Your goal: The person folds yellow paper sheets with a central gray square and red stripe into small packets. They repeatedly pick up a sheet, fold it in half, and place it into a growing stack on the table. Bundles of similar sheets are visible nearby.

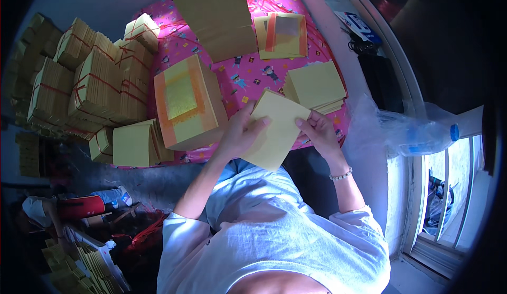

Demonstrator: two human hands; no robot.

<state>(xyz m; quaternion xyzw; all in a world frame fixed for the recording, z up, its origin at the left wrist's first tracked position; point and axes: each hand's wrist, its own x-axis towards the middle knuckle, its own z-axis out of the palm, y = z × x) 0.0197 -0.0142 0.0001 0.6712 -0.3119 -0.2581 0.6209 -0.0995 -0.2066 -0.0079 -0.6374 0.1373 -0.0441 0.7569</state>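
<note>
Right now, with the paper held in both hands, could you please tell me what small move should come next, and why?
Probably a slight turn of the yellowish paper to straighten it: it sits at a slant, with the left hand gripping its left side and the right hand pinching its right corner, so a small turn looks well supported.

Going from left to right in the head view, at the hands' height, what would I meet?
Red-tied paper bundles, tan block marked orange and gold, left hand, held tan paper, right hand, blue-capped bottle.
</note>
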